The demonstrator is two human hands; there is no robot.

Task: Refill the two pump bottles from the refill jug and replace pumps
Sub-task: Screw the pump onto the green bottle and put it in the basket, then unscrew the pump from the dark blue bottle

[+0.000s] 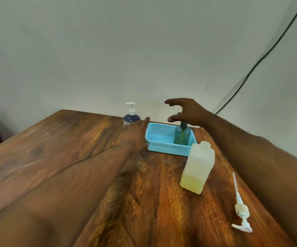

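At the table's far edge: a dark blue pump bottle (pixel 131 118) stood with its white pump on.
Blue basket (pixel 163 149): sat near the far right corner of the table (pixel 58 148), holding a green bottle (pixel 181 136) upright in its right end.
Left hand (pixel 135 135): lay flat against the basket's left side, fingers (pixel 146 119) straight, gripping nothing.
Right hand (pixel 186 111): hovered over the green bottle's top, fingers spread and loose, holding nothing.
Refill jug (pixel 198 167): stood just in front of the basket, yellowish liquid low inside.
Loose white pump (pixel 241 209): lay near the right edge.
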